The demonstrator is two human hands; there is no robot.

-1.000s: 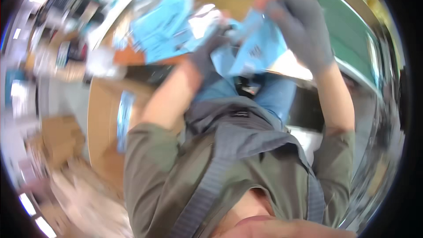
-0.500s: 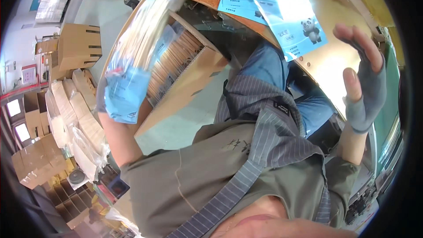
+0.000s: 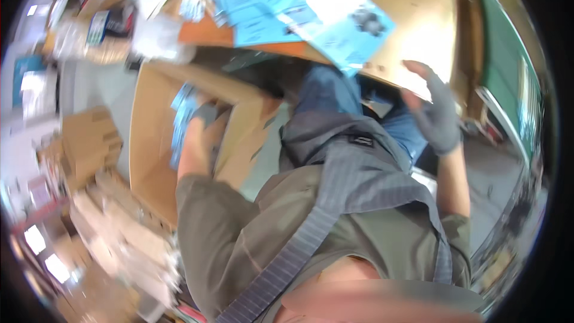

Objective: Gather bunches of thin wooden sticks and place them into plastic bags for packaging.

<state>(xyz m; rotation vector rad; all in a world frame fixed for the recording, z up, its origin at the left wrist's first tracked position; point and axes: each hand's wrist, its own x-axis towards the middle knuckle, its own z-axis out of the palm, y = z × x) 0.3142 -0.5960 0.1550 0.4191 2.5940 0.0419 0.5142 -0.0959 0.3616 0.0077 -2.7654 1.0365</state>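
Observation:
My left hand point(image 3: 207, 115), in a grey glove with bare fingertips, reaches down into an open cardboard carton point(image 3: 149, 155) on my left. Right beside it in the carton are blue-printed packs point(image 3: 182, 116) of chopsticks. Motion blur and the carton wall hide its fingers, so a grip does not show. My right hand point(image 3: 439, 113), gloved the same way, is raised near the front edge of the table point(image 3: 418, 6), thumb and fingers apart, with nothing in it. Flat blue printed plastic bags point(image 3: 257, 0) lie on the table, one overhanging its edge.
Small blue-and-white packets point(image 3: 194, 3) lie at the table's left end. Beyond the carton stand another cardboard box point(image 3: 89, 143) and long wrapped bundles point(image 3: 119, 221). A green board point(image 3: 508, 66) edges the right side.
My left hand has gone down into the carton; the clear bag of chopsticks it held up is no longer seen raised. My right hand has moved lower and leftward. The whole view has shifted.

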